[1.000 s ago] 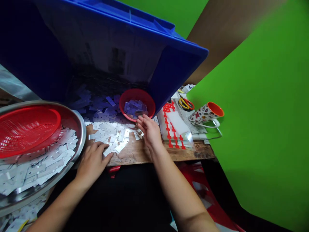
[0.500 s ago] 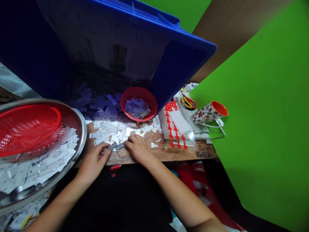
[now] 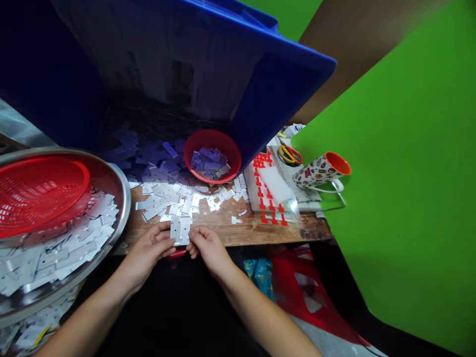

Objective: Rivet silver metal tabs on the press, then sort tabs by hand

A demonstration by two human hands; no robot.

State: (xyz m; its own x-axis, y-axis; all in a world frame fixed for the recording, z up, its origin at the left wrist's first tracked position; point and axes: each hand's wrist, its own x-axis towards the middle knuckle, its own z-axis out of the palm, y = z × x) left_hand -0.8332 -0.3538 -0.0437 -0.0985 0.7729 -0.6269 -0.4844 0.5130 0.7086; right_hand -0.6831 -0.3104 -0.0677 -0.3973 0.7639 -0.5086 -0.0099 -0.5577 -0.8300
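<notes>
Two small flat metal plates with holes are held upright side by side at the table's front edge. My left hand [image 3: 154, 244] pinches the left metal plate [image 3: 175, 229] between thumb and fingers. The right metal plate [image 3: 185, 229] is gripped by the fingertips of my right hand [image 3: 208, 246]. The two plates touch or nearly touch along their long edges. Just beyond them, a loose pile of similar metal plates [image 3: 163, 191] spreads over the wooden table [image 3: 223, 230]. A red bowl [image 3: 237, 161] with more plates in it stands behind.
On the left, a large steel basin [image 3: 125, 198] holds many plates and a red strainer [image 3: 44, 193]. A blue bin [image 3: 290, 94] lies open over the pile. Toward the right are a sheet with red shapes [image 3: 262, 198], scissors [image 3: 292, 154] and a patterned mug [image 3: 316, 171].
Both hands have drawn back toward the body and come closer together. The plates, low over the table before, are now raised upright side by side.
</notes>
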